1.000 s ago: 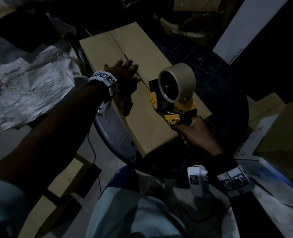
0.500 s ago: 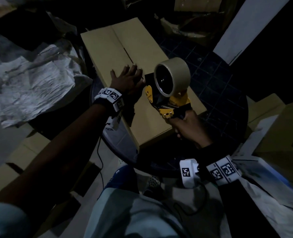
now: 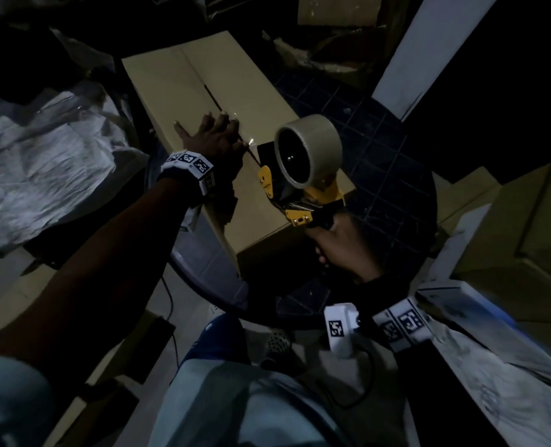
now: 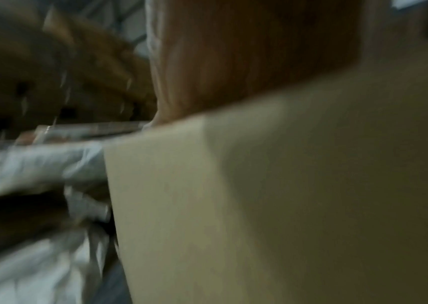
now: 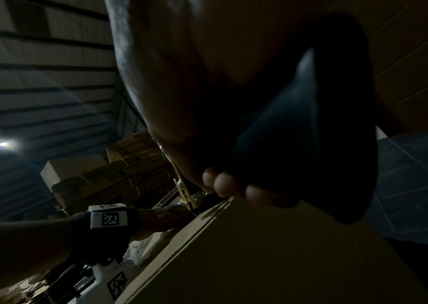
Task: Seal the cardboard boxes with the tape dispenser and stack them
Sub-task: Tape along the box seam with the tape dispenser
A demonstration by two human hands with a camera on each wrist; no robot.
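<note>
A long tan cardboard box [image 3: 177, 82] lies on a dark round table [image 3: 393, 175], its two top flaps meeting in a centre seam. My left hand [image 3: 214, 133] lies flat on the top with fingers spread, pressing the flaps beside the seam. My right hand [image 3: 338, 243] grips the black handle of a yellow tape dispenser [image 3: 300, 188] carrying a tan tape roll [image 3: 309, 146]. The dispenser's front sits on the seam just behind my left fingers. In the left wrist view the box [image 4: 259, 205] fills the blurred frame. In the right wrist view my fingers [image 5: 233, 185] wrap the handle above the box [image 5: 259, 257].
Crumpled grey-white sheeting [image 3: 35, 169] lies left of the table. More cardboard boxes [image 3: 532, 227] stand at the right, flat cardboard [image 3: 25, 285] lies on the floor at the lower left, and a white panel [image 3: 429, 50] leans at the upper right. The scene is dim.
The dispenser has moved along the seam toward the near end of the box. My left hand has shifted with it and stays flat on the flaps.
</note>
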